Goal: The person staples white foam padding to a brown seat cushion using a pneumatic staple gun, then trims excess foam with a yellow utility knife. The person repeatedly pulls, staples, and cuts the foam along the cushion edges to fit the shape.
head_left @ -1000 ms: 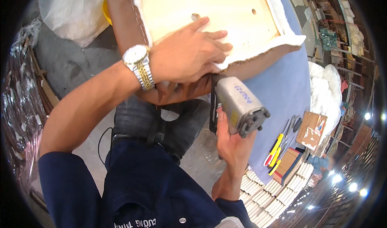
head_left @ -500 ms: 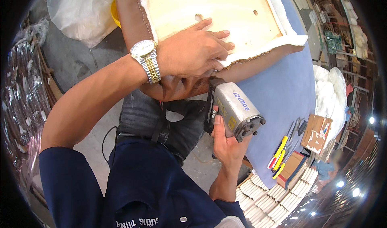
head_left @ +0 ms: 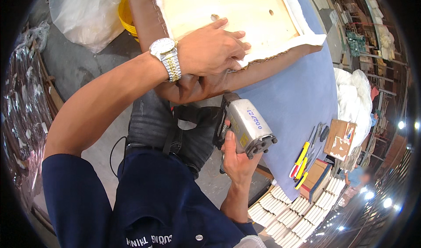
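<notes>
Padded panel: I see it at the top of my view, a pale wooden board (head_left: 237,7) edged with white padding (head_left: 313,38) and a brown cover (head_left: 276,66); its right part lies over the blue tabletop (head_left: 285,101), its near corner sits above the dark trousers (head_left: 149,125).
Left hand: I have the left hand (head_left: 210,51) lying on the near part of the board, some fingers spread on the wood; I cannot tell whether the nearer ones pinch the cover.
Right hand: I see the right hand (head_left: 239,162) wrapped around the silver power tool (head_left: 247,123), grasping it firmly from below.
Tool nose: dark, just beside the cover's near edge; I cannot tell if they touch.
Left wrist: a watch (head_left: 166,55) with a silver and gold band.
Tabletop, right: yellow-handled tools (head_left: 302,160) near a worn brown box (head_left: 340,138).
Floor, upper left: a white plastic bag (head_left: 87,18) beside a yellow bucket (head_left: 126,13).
</notes>
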`<control>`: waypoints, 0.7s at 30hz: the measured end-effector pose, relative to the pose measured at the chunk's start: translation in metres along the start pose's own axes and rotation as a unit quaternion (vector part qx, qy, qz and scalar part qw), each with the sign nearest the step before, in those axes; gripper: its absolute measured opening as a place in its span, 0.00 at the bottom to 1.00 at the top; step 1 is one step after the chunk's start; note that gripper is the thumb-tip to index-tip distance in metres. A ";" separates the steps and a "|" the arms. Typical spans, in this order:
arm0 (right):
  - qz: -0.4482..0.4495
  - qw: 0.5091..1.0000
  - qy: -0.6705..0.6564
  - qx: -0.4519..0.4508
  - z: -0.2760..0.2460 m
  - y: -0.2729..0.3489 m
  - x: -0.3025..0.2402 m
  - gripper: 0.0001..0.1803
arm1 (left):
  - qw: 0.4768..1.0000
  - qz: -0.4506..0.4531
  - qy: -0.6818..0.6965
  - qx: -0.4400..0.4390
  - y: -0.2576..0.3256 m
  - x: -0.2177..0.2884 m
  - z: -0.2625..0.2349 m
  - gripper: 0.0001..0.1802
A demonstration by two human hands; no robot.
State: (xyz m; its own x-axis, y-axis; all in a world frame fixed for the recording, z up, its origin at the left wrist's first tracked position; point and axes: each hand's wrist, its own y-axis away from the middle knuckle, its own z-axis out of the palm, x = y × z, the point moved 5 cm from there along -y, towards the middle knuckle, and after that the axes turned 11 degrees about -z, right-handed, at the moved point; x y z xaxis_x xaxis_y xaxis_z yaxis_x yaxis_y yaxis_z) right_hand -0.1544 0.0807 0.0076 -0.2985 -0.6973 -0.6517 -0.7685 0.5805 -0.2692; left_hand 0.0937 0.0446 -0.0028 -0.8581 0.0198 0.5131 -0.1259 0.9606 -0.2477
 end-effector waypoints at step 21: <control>0.114 0.993 0.011 -0.022 -0.004 -0.002 -0.016 0.26 | 0.999 -0.015 0.034 0.021 0.004 0.004 -0.004 0.12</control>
State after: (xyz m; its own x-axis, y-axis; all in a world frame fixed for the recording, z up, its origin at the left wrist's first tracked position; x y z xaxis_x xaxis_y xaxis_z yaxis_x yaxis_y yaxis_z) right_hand -0.1509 0.0894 0.0218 -0.4803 -0.5591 -0.6758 -0.7028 0.7063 -0.0848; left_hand 0.0922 0.0494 0.0020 -0.8184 0.0118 0.5746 -0.1730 0.9484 -0.2658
